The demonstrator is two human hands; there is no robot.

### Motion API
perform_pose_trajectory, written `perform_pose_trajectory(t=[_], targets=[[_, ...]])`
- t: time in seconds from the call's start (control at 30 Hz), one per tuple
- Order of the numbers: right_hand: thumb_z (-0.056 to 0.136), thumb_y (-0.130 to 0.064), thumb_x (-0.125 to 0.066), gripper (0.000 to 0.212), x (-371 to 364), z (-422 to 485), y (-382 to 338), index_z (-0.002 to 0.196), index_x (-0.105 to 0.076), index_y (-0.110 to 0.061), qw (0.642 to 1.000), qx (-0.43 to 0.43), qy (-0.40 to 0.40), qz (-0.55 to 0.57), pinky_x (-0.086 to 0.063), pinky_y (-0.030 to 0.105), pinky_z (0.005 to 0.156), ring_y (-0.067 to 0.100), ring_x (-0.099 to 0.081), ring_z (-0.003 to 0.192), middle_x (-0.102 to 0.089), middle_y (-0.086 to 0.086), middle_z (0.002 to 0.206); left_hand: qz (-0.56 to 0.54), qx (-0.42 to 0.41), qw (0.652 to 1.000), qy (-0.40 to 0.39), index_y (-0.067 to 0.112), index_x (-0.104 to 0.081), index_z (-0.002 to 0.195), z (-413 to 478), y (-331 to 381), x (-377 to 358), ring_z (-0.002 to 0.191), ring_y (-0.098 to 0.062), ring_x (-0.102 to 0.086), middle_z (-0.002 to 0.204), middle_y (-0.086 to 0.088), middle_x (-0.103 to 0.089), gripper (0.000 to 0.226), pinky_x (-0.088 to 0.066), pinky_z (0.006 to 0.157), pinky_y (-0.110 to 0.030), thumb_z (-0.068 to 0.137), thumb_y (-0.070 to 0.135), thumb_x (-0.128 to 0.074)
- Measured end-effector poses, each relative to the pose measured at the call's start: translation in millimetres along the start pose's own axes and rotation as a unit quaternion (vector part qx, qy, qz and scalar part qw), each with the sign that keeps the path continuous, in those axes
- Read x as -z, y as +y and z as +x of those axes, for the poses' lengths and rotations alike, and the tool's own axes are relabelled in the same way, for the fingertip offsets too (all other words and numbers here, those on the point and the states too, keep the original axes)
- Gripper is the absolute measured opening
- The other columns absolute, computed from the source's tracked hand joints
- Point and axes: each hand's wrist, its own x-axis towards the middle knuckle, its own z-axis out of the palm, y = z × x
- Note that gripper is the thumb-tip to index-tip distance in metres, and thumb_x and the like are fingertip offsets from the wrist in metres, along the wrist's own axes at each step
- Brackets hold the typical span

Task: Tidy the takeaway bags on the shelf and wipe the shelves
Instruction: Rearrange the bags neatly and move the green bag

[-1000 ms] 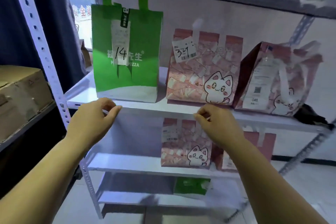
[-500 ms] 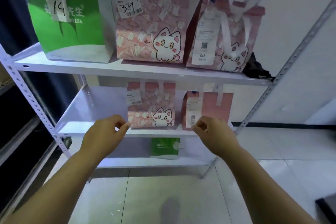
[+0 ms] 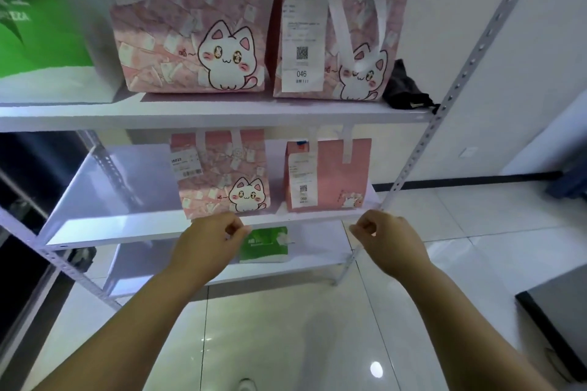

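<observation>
Takeaway bags (image 3: 222, 174) stand upright, cat faces outward; left hand (image 3: 206, 244) and right hand (image 3: 390, 244) curled, holding nothing.

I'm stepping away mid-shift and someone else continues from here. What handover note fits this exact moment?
Left hand: fingers curled, holds nothing. Right hand: the same. Both hover before the middle shelf.
Upper shelf: green bag, bag 34, bag 046, black item at the right end.
Middle shelf: cat bag, pink bag.
Bottom shelf: small green bag.
Done: bags stand upright.
Left: wiping; no cloth in either hand.
</observation>
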Motion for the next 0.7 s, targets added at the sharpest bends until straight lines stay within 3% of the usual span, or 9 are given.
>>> perform_pose_trajectory(t=[0.2, 0.5, 0.7], targets=[[0.089, -0.038, -0.057, 0.020, -15, 32, 16, 0.079, -0.060, -0.021, 0.999, -0.050, -0.014, 0.010, -0.053, 0.035, 0.072, 0.016, -0.060, 0.074, -0.064, -0.003, 0.078, 0.006, -0.006, 0.999, -0.049, 0.027, -0.061, 0.075, 42, -5, -23, 0.070, -0.005, -0.058, 0.074, 0.013, -0.064, 0.017, -0.044, 0.059, -0.025, 0.087, 0.039, -0.058], [0.092, -0.036, -0.051, 0.023, -46, 103, 60, 0.077, -0.055, -0.019, 0.990, -0.121, -0.066, -0.021, -0.052, 0.029, 0.067, 0.020, -0.064, 0.074, -0.064, 0.002, 0.081, 0.025, -0.012, 0.989, -0.148, 0.026, -0.062, 0.081, 121, -4, -74, 0.074, -0.010, -0.059, 0.080, 0.011, -0.065, 0.013, -0.051, 0.069, -0.031, 0.087, 0.037, -0.059], [0.088, -0.041, -0.052, 0.024, -61, 155, 100, 0.103, -0.055, -0.022, 0.980, -0.179, -0.083, 0.010, -0.053, 0.036, 0.078, 0.024, -0.062, 0.088, -0.065, 0.006, 0.105, -0.034, 0.051, 0.988, -0.142, 0.016, -0.057, 0.106, 163, 11, -127, 0.090, -0.017, -0.057, 0.099, 0.002, -0.061, 0.028, -0.046, 0.078, -0.031, 0.084, 0.031, -0.066]])
